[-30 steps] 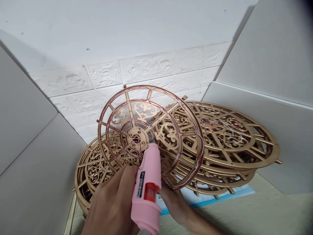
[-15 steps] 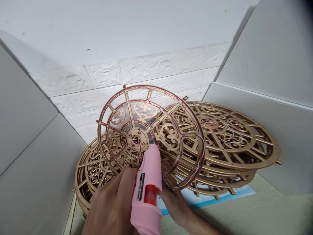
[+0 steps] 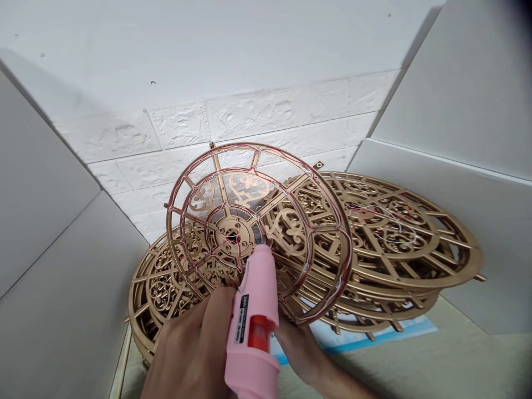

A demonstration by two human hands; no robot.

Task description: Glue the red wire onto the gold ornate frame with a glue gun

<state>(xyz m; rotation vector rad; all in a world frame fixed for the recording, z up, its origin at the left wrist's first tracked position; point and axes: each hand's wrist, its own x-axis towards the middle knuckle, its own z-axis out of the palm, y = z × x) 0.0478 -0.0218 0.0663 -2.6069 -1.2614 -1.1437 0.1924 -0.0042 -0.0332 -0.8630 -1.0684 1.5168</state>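
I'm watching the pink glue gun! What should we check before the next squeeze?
1. The left hand is wrapped around the pink glue gun: ok.
2. The right hand is at the lower edge of the gold wheel: ok.
3. The gun's tip is in a safe spot: cannot tell, it is hidden.
4. The gold wheel is steady above the stack of gold wheels: cannot tell whether it rests on them.
5. The red wire lies along the gold wheel's bars: ok.
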